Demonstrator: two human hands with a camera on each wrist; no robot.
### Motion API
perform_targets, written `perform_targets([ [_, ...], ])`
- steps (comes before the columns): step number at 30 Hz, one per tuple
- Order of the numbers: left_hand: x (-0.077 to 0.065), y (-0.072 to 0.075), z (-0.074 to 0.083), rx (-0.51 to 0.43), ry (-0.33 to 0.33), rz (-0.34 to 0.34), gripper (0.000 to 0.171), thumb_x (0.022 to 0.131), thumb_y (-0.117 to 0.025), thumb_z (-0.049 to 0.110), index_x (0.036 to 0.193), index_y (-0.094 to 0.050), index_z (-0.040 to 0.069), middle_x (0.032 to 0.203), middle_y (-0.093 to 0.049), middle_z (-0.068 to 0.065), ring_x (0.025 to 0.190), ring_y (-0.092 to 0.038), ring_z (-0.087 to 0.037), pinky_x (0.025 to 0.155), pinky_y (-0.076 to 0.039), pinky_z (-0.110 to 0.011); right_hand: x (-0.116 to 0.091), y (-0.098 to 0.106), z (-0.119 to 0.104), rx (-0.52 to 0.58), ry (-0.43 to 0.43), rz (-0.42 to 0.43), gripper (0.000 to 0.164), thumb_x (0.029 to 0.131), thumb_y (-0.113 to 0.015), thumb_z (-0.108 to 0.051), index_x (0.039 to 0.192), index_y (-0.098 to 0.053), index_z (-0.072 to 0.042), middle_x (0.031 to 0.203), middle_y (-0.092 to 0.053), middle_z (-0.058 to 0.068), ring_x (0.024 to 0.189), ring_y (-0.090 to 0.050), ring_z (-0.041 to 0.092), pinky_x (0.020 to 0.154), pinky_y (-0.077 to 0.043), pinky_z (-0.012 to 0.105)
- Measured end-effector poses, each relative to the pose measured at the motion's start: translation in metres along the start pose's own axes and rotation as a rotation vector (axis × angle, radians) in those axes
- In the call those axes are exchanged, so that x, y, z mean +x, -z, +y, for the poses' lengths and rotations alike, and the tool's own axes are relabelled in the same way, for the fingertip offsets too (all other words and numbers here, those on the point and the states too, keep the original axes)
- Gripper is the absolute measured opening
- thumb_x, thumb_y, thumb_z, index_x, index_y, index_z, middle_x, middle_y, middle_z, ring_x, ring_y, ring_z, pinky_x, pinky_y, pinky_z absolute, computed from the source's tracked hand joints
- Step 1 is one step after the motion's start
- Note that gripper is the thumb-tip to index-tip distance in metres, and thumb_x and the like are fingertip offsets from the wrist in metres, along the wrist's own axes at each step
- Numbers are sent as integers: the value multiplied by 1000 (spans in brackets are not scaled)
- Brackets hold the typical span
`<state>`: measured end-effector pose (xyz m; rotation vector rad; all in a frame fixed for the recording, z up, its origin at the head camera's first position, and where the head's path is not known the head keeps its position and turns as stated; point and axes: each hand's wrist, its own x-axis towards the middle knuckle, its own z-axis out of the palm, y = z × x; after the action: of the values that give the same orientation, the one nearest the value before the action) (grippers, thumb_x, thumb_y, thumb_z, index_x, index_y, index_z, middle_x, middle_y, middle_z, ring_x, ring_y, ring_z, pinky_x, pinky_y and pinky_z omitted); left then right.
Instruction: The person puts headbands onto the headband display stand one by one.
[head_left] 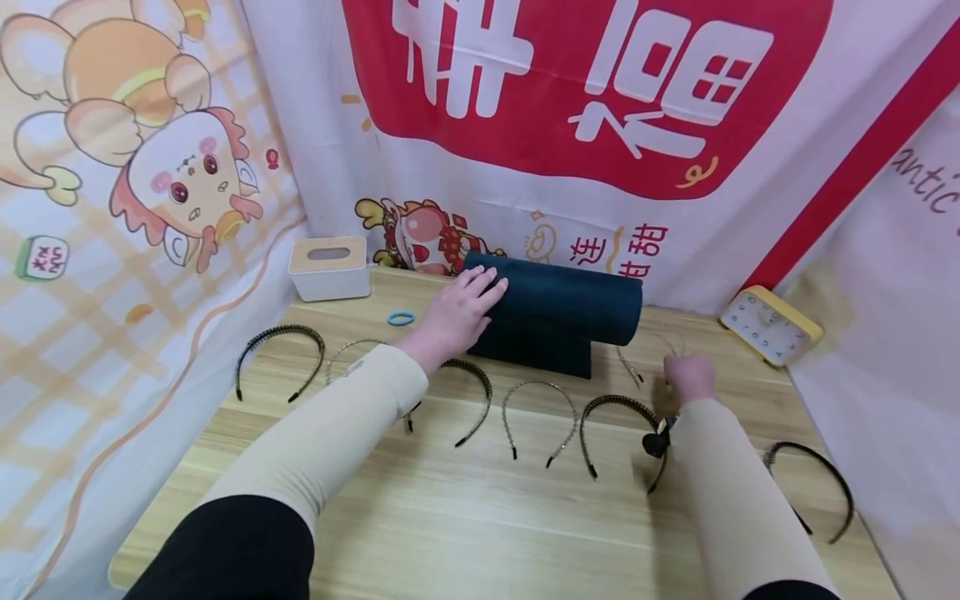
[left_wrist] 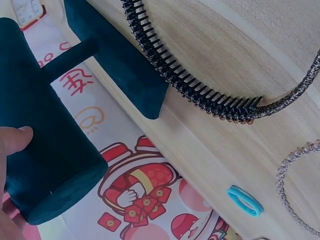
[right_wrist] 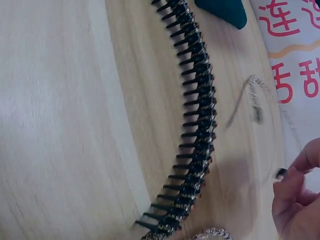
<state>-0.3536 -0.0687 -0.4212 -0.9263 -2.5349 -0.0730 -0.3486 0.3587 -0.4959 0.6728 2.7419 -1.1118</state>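
A dark green velvety display stand (head_left: 555,300) with a padded roll on top stands at the back of the table. My left hand (head_left: 456,317) holds the roll near its left end. In the left wrist view, the thumb (left_wrist: 17,139) lies on one side of the roll and other fingers show at its edge. To the right of the stand, my right hand (head_left: 690,377) pinches a thin, light headband (head_left: 630,367) near one black tip. Its thin arch (right_wrist: 255,85) is blurred in the right wrist view.
Several headbands lie across the table, including black toothed ones (head_left: 281,330) and a slim beaded one (head_left: 538,383). A blue ring-shaped band (head_left: 401,318) lies left of the stand. A tissue box (head_left: 330,283) stands back left, a yellow clock (head_left: 772,325) back right. Printed curtains surround the table.
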Motion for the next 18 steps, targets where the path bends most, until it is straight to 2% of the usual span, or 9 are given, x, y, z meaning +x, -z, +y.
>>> perform_targets([
  [3,0,0,0,-6,4,-8,63,91,-73,23,148,-47,12,150,-42,-16,137,-37,-33,114,-27,-40,-2,1,-5,50,-19,59,35,90,-48,-18,101,-56,14,118,-52,36,105,-52,43,95,-45,50],
  [5,0,0,1,-11,5,-10,63,91,-73,23,148,-46,12,150,-42,-16,137,-37,-33,114,-28,-40,-2,0,-8,140,-44,94,40,89,-49,-14,115,-48,15,125,-50,34,104,-52,38,97,-44,47],
  [7,0,0,1,-15,5,-10,63,92,-72,23,148,-46,12,150,-42,-16,137,-37,-33,114,-28,-40,0,-1,-11,291,-84,135,56,86,-52,-9,134,-33,13,130,-48,31,100,-60,31,95,-47,42],
  [9,0,0,1,-21,6,-8,63,92,-72,23,148,-47,12,150,-42,-16,137,-37,-33,114,-29,-40,2,0,-15,480,-103,157,72,86,-53,-4,146,-16,7,128,-49,26,87,-66,22,89,-52,36],
  [10,0,0,1,-23,7,-6,63,92,-72,23,148,-47,12,150,-42,-16,137,-37,-33,114,-29,-40,3,0,-17,566,-103,157,73,87,-53,-2,148,-13,4,125,-49,22,79,-66,18,83,-55,32],
  [12,0,0,1,-31,10,-1,62,91,-73,23,147,-47,12,150,-42,-16,137,-37,-33,113,-30,-40,4,2,-22,710,-89,161,64,88,-53,1,146,-26,3,111,-53,14,63,-66,14,70,-57,28],
  [14,0,0,1,-37,11,6,62,91,-73,23,147,-48,12,150,-42,-16,137,-37,-34,113,-30,-41,2,6,-29,796,-38,160,45,89,-51,5,133,-44,5,96,-54,10,56,-61,12,63,-58,27],
  [16,-1,-1,0,-40,10,16,63,91,-74,23,147,-48,12,150,-43,-16,137,-38,-34,113,-30,-41,-2,12,-36,810,1,156,24,90,-49,4,114,-53,3,91,-55,10,55,-60,12,62,-58,28],
  [18,0,-3,-1,-38,8,26,63,90,-74,22,146,-48,12,149,-43,-16,136,-38,-34,113,-30,-41,-7,19,-44,810,36,143,11,92,-48,3,102,-51,0,86,-56,10,55,-60,12,63,-58,30],
])
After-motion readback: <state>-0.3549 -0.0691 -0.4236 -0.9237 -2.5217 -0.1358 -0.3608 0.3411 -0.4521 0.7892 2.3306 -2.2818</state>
